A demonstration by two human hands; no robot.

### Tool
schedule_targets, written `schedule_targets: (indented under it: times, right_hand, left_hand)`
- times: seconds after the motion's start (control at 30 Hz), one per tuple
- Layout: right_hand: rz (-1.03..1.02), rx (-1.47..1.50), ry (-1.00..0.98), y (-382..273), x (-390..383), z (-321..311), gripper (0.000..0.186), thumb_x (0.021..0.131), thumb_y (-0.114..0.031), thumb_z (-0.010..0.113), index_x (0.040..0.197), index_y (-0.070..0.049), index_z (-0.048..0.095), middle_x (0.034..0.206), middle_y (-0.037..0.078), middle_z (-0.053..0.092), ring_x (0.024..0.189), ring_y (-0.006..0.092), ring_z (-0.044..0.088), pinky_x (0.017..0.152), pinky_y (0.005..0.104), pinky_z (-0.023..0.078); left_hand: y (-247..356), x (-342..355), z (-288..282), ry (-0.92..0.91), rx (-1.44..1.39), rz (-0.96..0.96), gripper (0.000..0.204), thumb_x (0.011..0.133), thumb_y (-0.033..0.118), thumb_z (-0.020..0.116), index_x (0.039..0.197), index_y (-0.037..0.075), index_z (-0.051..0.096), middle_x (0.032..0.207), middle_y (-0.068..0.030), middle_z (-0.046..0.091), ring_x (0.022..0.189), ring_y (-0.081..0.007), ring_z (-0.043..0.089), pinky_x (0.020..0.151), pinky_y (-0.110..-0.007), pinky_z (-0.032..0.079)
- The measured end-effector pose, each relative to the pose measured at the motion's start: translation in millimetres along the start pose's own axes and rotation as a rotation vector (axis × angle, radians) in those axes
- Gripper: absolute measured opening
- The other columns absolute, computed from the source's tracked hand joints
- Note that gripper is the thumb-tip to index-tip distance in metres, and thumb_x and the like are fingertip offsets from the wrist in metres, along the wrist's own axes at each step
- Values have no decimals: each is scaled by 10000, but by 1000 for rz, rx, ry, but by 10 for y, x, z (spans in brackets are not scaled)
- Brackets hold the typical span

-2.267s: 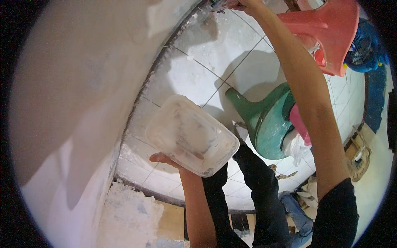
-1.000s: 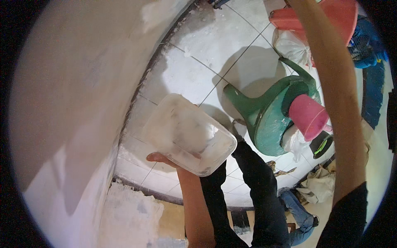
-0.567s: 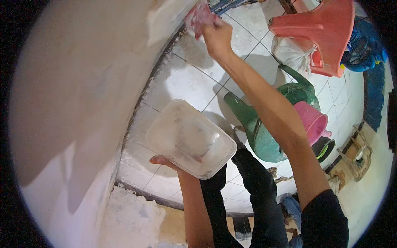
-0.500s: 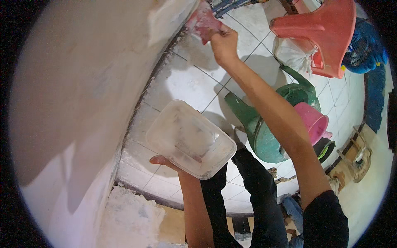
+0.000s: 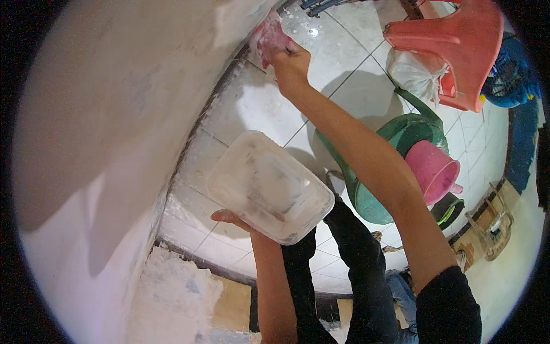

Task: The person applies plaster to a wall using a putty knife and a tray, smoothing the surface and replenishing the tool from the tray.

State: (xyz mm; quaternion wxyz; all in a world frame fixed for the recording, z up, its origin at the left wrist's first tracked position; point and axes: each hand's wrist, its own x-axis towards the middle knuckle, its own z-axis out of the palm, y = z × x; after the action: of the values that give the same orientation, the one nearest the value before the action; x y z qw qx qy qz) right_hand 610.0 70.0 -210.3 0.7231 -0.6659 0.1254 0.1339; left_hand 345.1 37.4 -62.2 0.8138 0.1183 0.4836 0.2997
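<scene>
Translucent rectangular plastic tub point(image 5: 252, 175): held in left grip point(image 5: 234, 219); could tip if that loosens. Flat red white-smeared piece point(image 5: 269, 39): pinched in right grip point(image 5: 292, 69); could slip if slick.

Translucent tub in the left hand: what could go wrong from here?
The translucent tub might tip or slip: only the left hand supports it. The white-smeared red flat tool in the right hand might shed residue onto the floor tiles. The right forearm might bump the pink dipper.
</scene>
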Motion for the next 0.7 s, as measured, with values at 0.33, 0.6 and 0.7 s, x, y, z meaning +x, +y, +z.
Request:
schedule_targets:
  times: [0.33, 0.6, 0.7]
  right_hand:
    - [285, 177, -336, -1155, 1382, 4, 165, 856, 36, 477, 971, 98, 578, 818, 197, 639, 643, 334, 654, 463, 457, 587]
    - [187, 270, -445, -2581, 921, -767, 201, 902, -36, 419, 980, 58, 579, 877, 167, 634, 817, 292, 646, 793, 438, 571]
    - [157, 103, -337, -2163, 795, -910, 201, 896, -50, 431, 984, 48, 583, 871, 167, 639, 835, 285, 649, 808, 417, 554]
  left_hand:
    - [-174, -117, -19, 3, -23, -44, 1281, 567, 901, 556, 1464, 36, 262, 1399, -242, 388, 1246, -396, 426, 1019, -548, 434]
    - [-247, -171, 49, -10, -73, -79, 1265, 585, 915, 520, 1466, 45, 262, 1418, -215, 366, 1277, -373, 390, 1048, -533, 411]
    - [-218, -125, 26, -15, -98, -83, 1259, 592, 921, 507, 1467, 49, 261, 1425, -205, 357, 1288, -365, 377, 1059, -527, 403]
